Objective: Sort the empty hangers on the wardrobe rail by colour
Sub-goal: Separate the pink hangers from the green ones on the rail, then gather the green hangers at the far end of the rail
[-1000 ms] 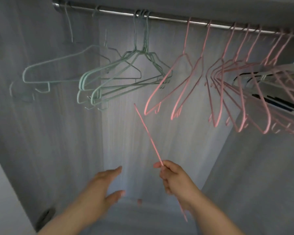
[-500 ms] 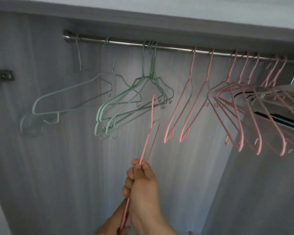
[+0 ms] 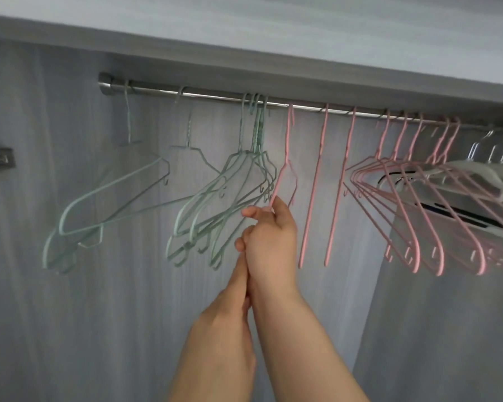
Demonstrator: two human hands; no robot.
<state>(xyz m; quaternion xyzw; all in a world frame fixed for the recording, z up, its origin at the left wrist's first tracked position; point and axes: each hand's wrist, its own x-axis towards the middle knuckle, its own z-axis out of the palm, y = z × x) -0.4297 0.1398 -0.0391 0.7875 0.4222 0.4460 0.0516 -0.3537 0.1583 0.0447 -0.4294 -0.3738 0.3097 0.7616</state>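
Since half a second back, pink hanger (image 3: 286, 169) has gone from mid-air below the rail (image 3: 215, 97) up to it; hook now sits at the rail, just right of the green bunch (image 3: 230, 192). Whether the hook bears fully on the bar, cannot tell.

Progress: rail reads green on the left, pink on the right. Two lone green hangers (image 3: 114, 195) hang further left, apart from the bunch. Two pink ones (image 3: 317, 184) hang edge-on beside mine, then a dense pink cluster (image 3: 418, 204) toward the right. White hangers (image 3: 482, 172) at far right end. No pink among the green, no green among the pink, as far as I see. By my judgement sorting is close to done; left is to let go of this one and maybe close the gaps.

Right hand (image 3: 269, 239): fingers (image 3: 251, 211) closed on the lower left arm of the pink hanger, thumb and forefinger pinched at the wire. Left hand (image 3: 238, 274) is tucked behind the right wrist, mostly hidden; whether its fingers are apart or together, cannot tell.
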